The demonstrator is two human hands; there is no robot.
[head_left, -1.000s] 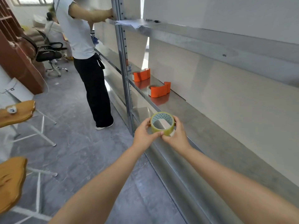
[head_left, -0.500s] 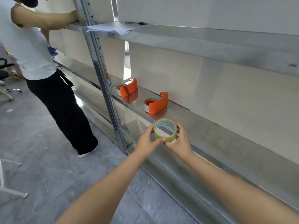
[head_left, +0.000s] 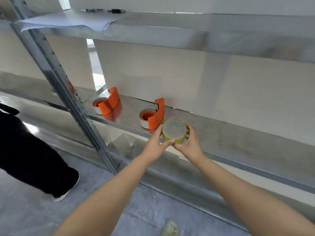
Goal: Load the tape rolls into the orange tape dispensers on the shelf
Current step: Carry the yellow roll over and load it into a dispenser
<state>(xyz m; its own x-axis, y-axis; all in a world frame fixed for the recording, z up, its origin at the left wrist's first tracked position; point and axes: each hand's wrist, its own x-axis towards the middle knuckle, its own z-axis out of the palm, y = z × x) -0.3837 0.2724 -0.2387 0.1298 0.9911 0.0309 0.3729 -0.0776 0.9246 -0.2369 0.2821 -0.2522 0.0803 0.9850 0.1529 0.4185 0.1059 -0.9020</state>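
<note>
Yellowish tape roll is being held up over the front edge of the metal shelf, its open core facing the camera. Left hand is gripping its left side, right hand is curling round its right side, and the thumbs are meeting underneath. Roll is hovering just beside the nearer orange dispenser, which is carrying a roll. Farther orange dispenser, also loaded, is sitting near the upright post. Person in black trousers is standing at left.
</note>
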